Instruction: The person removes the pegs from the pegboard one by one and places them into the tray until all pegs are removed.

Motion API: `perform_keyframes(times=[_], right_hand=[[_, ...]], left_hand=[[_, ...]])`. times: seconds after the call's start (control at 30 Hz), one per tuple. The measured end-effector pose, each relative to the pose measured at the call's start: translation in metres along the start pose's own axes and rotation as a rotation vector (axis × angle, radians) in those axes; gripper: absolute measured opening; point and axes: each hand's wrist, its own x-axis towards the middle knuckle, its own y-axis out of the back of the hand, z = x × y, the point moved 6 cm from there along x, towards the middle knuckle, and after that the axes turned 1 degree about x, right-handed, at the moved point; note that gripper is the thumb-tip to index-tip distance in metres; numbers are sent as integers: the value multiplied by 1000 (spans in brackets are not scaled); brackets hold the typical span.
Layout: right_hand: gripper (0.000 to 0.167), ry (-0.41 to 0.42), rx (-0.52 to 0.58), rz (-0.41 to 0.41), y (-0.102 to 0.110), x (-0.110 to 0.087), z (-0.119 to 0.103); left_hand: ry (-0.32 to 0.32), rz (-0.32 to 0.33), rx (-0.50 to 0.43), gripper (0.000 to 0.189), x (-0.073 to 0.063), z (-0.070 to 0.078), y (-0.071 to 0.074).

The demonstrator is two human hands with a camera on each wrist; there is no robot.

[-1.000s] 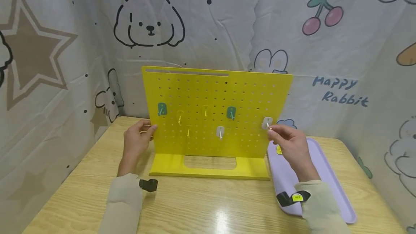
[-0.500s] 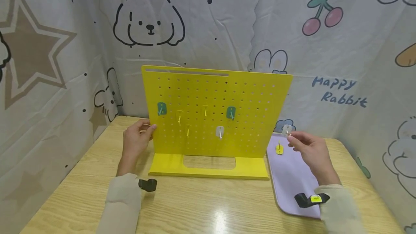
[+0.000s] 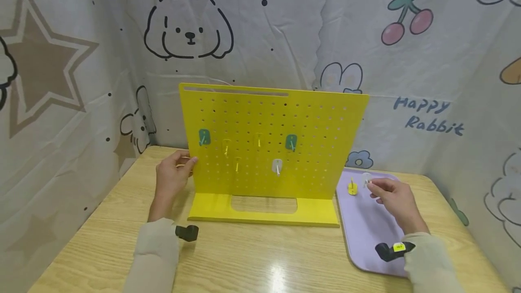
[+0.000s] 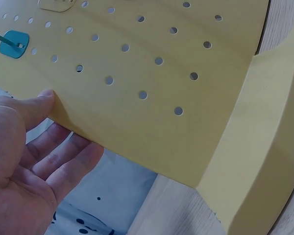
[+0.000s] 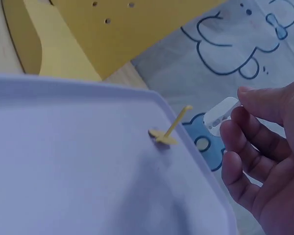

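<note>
A yellow pegboard (image 3: 272, 121) stands upright on its flat base. My left hand (image 3: 172, 173) grips its left edge, thumb on the front face; in the left wrist view the fingers (image 4: 71, 166) go behind the edge. Over the far end of the lilac tray (image 3: 368, 229), my right hand (image 3: 396, 200) pinches a white hook (image 5: 220, 115) by its peg between thumb and fingertips. Beside it, a yellow hook (image 3: 352, 187) lies on the tray with its peg pointing up.
On the board hang a left green hook (image 3: 204, 137), a right green hook (image 3: 291, 142), a white hook (image 3: 277, 166) and several yellow hooks (image 3: 258, 140). A patterned cloth (image 3: 285, 26) encloses the wooden table (image 3: 244, 257) at the back and sides.
My right hand has taken the white hook off the board's right side and carried it right and down to the tray. The left hand has kept its hold on the board.
</note>
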Motion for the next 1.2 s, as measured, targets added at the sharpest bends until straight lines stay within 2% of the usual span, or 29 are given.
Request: perform_keyframes(times=[0.27, 0.57, 0.73, 1.0, 1.2], right_hand=[[45, -45, -27, -61, -3, 7, 25], [38, -25, -15, -13, -4, 12, 39], [41, -21, -21, -18, -4, 14, 41], [52, -10, -55, -40, -2, 17, 36], [55, -8, -44, -23, -2, 11, 9]], left_hand=[[-11, 9, -13, 27, 0, 0, -1], [-14, -1, -20, 27, 0, 2, -3], [-17, -3, -18, 27, -1, 1, -4], [-16, -10, -18, 28, -1, 0, -2], [-8, -2, -12, 29, 0, -1, 0]])
